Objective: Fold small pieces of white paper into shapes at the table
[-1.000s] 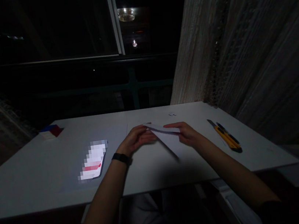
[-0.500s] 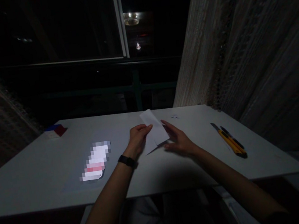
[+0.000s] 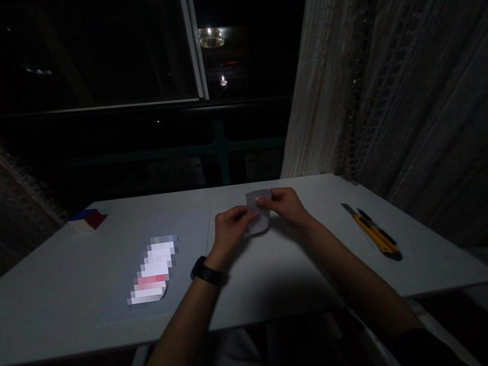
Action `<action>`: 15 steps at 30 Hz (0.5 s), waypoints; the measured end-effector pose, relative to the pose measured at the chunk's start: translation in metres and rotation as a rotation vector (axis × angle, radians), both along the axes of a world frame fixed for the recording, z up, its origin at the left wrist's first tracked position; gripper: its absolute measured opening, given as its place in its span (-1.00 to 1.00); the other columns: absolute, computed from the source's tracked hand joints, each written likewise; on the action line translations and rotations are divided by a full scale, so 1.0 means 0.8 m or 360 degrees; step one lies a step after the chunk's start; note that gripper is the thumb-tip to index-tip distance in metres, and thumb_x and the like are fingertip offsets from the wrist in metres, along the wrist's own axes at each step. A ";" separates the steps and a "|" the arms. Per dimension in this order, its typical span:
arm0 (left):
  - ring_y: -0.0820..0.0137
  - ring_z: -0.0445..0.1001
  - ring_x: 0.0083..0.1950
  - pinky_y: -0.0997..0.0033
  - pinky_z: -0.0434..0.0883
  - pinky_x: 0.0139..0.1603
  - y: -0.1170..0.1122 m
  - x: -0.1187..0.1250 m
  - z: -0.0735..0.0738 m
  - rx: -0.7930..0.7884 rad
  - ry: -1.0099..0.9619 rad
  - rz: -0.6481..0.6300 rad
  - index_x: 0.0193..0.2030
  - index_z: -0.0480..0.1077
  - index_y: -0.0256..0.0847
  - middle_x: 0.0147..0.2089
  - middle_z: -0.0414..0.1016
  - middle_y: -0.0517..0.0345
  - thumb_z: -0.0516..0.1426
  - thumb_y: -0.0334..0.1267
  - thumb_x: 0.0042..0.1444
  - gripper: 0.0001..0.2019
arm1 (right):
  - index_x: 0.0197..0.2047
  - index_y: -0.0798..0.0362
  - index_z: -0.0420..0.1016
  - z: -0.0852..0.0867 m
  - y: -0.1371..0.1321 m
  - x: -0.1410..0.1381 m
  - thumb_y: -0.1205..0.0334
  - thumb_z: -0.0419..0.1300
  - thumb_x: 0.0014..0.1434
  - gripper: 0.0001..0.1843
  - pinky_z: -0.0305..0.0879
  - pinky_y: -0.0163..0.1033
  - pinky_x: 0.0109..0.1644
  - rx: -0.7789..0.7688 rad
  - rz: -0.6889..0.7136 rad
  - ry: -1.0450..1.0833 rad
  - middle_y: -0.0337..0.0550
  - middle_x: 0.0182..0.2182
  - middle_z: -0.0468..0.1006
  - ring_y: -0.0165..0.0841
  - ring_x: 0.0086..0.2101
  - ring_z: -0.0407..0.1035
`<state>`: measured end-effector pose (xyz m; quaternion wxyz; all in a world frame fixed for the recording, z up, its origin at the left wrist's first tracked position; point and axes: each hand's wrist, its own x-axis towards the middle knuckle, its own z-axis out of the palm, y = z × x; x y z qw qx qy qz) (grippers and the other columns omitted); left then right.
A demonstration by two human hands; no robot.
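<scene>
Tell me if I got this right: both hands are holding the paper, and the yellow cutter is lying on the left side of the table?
Not quite: the yellow cutter is lying on the right side of the table, as the head view shows. The left hand and right hand are both holding the paper.

I wear a black wristband (image 3: 206, 271) on my left; my right sleeve (image 3: 424, 348) is black, leaving my forearm (image 3: 356, 270) below it bare.
</scene>
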<state>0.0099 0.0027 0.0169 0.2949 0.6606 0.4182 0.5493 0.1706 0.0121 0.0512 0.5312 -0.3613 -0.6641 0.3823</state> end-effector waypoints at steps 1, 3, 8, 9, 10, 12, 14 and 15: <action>0.39 0.47 -0.37 0.49 0.36 -0.38 0.000 0.000 0.000 -0.0003 0.0020 0.0018 -0.36 0.53 -0.23 -0.40 0.56 0.14 0.23 -0.15 -0.13 -0.78 | -0.53 0.15 0.50 -0.002 -0.001 -0.003 -0.04 0.32 -0.20 -0.63 0.22 -0.32 -0.45 0.0003 -0.0037 0.0044 -0.22 -0.58 0.48 -0.41 -0.52 0.30; 0.39 0.46 -0.39 0.49 0.34 -0.41 -0.001 0.001 -0.001 -0.0011 0.0066 0.0052 -0.38 0.52 -0.24 -0.42 0.55 0.15 0.23 -0.14 -0.14 -0.78 | -0.53 0.15 0.49 -0.008 -0.003 -0.008 -0.04 0.32 -0.21 -0.63 0.22 -0.32 -0.44 -0.0014 -0.0091 0.0106 -0.22 -0.57 0.47 -0.42 -0.52 0.29; 0.41 0.44 -0.43 0.50 0.31 -0.44 -0.002 0.001 -0.002 -0.0033 0.0164 0.0060 -0.45 0.52 -0.25 -0.46 0.54 0.15 0.22 -0.14 -0.13 -0.80 | -0.59 0.14 0.43 -0.012 -0.004 -0.008 -0.04 0.35 -0.28 -0.61 0.18 -0.33 -0.47 -0.0087 -0.0085 0.0138 -0.26 -0.63 0.41 -0.45 -0.56 0.24; 0.41 0.44 -0.43 0.50 0.31 -0.44 -0.002 0.000 -0.002 -0.0042 0.0162 0.0046 -0.44 0.52 -0.25 -0.46 0.54 0.15 0.22 -0.14 -0.13 -0.80 | -0.59 0.14 0.43 -0.011 -0.004 -0.006 -0.04 0.35 -0.28 -0.61 0.17 -0.33 -0.48 -0.0084 -0.0067 0.0141 -0.27 -0.63 0.40 -0.46 -0.56 0.23; 0.41 0.44 -0.43 0.50 0.31 -0.44 -0.002 0.000 -0.003 -0.0055 0.0155 0.0028 -0.44 0.52 -0.25 -0.46 0.54 0.16 0.22 -0.13 -0.13 -0.79 | -0.60 0.14 0.42 -0.010 -0.004 -0.004 -0.05 0.34 -0.26 -0.61 0.16 -0.34 -0.49 -0.0072 -0.0054 0.0143 -0.28 -0.64 0.38 -0.46 -0.57 0.22; 0.41 0.45 -0.42 0.51 0.31 -0.44 -0.003 0.001 -0.002 -0.0100 0.0136 -0.0020 -0.42 0.52 -0.26 -0.45 0.54 0.16 0.23 -0.14 -0.14 -0.79 | -0.63 0.13 0.39 -0.007 -0.006 -0.001 -0.06 0.32 -0.23 -0.60 0.12 -0.35 -0.51 -0.0039 -0.0059 0.0139 -0.30 -0.67 0.33 -0.48 -0.58 0.18; 0.41 0.45 -0.42 0.51 0.31 -0.45 -0.004 0.001 -0.001 -0.0155 0.0119 -0.0059 -0.42 0.52 -0.27 -0.45 0.54 0.16 0.23 -0.15 -0.15 -0.79 | -0.66 0.13 0.37 -0.006 -0.008 -0.001 -0.06 0.32 -0.23 -0.60 0.09 -0.35 -0.52 -0.0018 -0.0103 0.0135 -0.31 -0.70 0.30 -0.49 -0.60 0.16; 0.41 0.45 -0.42 0.51 0.31 -0.45 -0.004 0.002 -0.001 -0.0178 0.0111 -0.0072 -0.42 0.51 -0.27 -0.45 0.54 0.16 0.24 -0.16 -0.16 -0.78 | -0.67 0.13 0.37 -0.006 -0.009 -0.001 -0.06 0.32 -0.23 -0.60 0.09 -0.35 -0.52 -0.0016 -0.0126 0.0135 -0.31 -0.70 0.30 -0.49 -0.60 0.16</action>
